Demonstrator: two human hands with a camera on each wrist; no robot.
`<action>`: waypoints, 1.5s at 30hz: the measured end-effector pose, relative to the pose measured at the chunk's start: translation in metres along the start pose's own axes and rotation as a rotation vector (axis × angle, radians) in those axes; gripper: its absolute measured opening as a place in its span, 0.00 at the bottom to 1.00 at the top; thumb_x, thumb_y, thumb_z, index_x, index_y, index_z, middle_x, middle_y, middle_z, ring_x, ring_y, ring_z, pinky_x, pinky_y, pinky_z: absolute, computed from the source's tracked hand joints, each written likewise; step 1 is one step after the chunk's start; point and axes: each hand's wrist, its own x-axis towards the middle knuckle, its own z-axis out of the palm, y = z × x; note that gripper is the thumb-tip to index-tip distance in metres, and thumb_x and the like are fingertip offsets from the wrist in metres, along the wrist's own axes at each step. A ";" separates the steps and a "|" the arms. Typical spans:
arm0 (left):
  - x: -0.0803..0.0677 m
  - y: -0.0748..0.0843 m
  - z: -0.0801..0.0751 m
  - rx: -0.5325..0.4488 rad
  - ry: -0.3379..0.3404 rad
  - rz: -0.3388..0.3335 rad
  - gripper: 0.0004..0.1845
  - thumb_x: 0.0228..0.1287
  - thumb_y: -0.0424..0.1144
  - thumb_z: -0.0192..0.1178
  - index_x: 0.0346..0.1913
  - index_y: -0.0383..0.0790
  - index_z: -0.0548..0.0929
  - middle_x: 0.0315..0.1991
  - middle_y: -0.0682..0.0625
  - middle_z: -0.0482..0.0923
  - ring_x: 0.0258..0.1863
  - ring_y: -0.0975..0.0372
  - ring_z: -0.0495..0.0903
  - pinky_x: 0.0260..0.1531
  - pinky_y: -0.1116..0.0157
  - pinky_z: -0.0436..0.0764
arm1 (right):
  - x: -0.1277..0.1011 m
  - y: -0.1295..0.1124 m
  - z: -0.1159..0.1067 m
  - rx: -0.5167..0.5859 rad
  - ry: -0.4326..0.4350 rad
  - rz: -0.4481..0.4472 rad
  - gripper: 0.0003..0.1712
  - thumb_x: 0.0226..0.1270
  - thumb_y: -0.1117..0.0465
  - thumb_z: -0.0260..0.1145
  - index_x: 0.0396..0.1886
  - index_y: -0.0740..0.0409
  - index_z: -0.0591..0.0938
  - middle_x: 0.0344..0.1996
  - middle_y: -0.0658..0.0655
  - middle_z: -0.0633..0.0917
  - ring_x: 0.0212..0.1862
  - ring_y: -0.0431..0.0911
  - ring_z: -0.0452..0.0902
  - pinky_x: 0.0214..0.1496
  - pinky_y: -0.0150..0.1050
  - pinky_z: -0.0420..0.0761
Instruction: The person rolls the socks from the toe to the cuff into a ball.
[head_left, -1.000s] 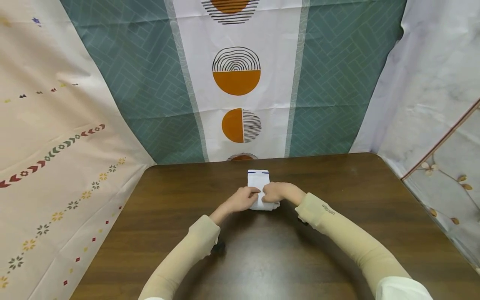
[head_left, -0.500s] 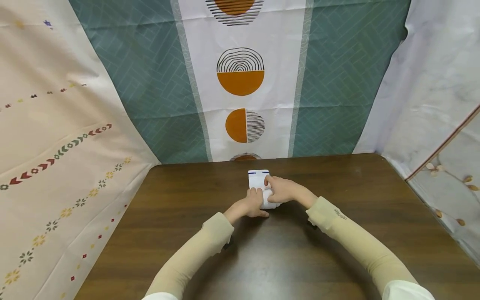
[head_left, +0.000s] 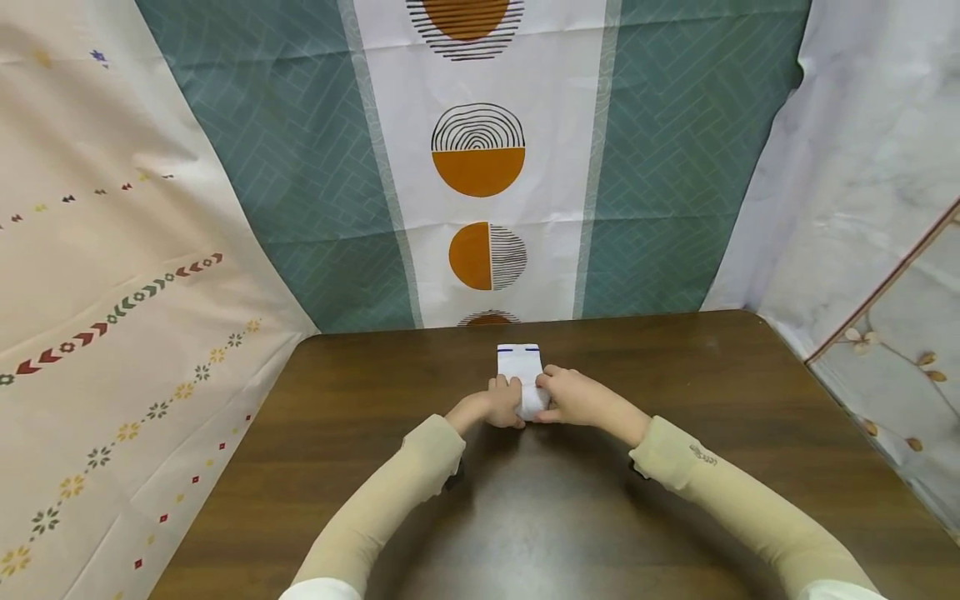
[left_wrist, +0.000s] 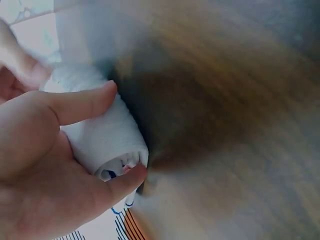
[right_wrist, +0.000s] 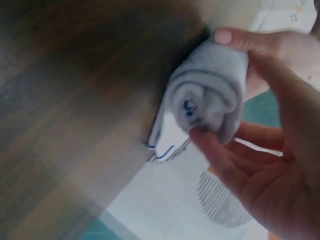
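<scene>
On your left hangs a cream cloth with rows of small flowers and arrow motifs (head_left: pixel 112 333). Past it, behind the far edge of the dark brown wooden desk (head_left: pixel 675 392), hangs a teal and white curtain printed with orange half-circles (head_left: pixel 480 167).

Your left hand (head_left: pixel 498 406) sits at the middle of the desk, near its far edge, on the left side of a white sock with thin blue stripes (head_left: pixel 522 379). The near part of the sock is rolled into a tight cylinder, and your left wrist view shows the thumb and a finger curled round that roll (left_wrist: pixel 107 137), clamping it from two sides. The unrolled end lies flat on the desk just beyond your hands, its blue-striped edge pointing towards the curtain.

Your right hand (head_left: pixel 573 397) grips the same roll from the right. In your right wrist view, one fingertip pinches the underside of the spiral end (right_wrist: pixel 210 100) while another presses on top. Both hands touch the roll and lie close together, nearly meeting across it.

On your far right hangs a pale marbled cloth with a brown line and small flowers (head_left: pixel 877 250).
</scene>
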 end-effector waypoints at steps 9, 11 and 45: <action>0.010 -0.006 -0.011 -0.002 -0.114 -0.042 0.26 0.61 0.51 0.64 0.49 0.35 0.67 0.42 0.44 0.64 0.44 0.56 0.61 0.43 0.63 0.65 | 0.004 -0.015 0.011 -0.215 -0.022 0.004 0.27 0.44 0.51 0.81 0.33 0.64 0.78 0.27 0.58 0.80 0.28 0.49 0.76 0.30 0.40 0.78; 0.010 -0.007 -0.013 -0.012 -0.120 -0.040 0.26 0.60 0.51 0.64 0.49 0.35 0.68 0.42 0.44 0.63 0.43 0.56 0.61 0.42 0.63 0.64 | 0.008 -0.011 0.012 -0.210 0.005 -0.002 0.23 0.45 0.53 0.80 0.31 0.64 0.78 0.26 0.58 0.80 0.27 0.49 0.76 0.29 0.42 0.78; -0.007 0.022 -0.014 0.134 0.100 -0.064 0.32 0.68 0.49 0.55 0.63 0.26 0.63 0.60 0.36 0.64 0.62 0.48 0.61 0.58 0.57 0.72 | 0.067 0.025 -0.006 0.100 -0.434 0.261 0.18 0.56 0.51 0.70 0.21 0.55 0.72 0.18 0.49 0.69 0.22 0.41 0.62 0.25 0.34 0.65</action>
